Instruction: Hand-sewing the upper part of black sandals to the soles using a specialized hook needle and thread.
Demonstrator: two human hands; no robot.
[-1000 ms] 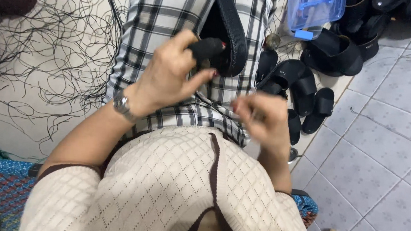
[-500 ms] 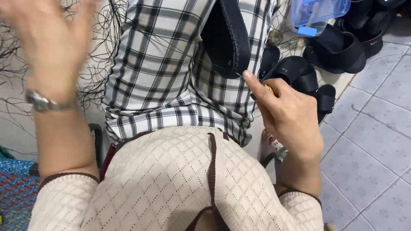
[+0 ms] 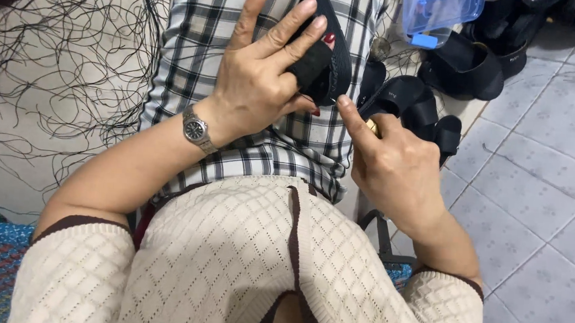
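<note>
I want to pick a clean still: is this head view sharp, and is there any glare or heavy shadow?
Head view: both the left hand and right hand are sharp, no motion smear; light is soft and even, with mild sheen on the floor tiles; the black strap piece reads dark, detail lost.

Bright, even, soft indoor light, shadows faint. Sharp at centre, no motion blur now. Mild glare on floor tiles point(image 3: 537, 217) toward 3 o'clock.

One package only — a clear plastic box point(image 3: 436, 11) with blue lid clips, top right.
</note>
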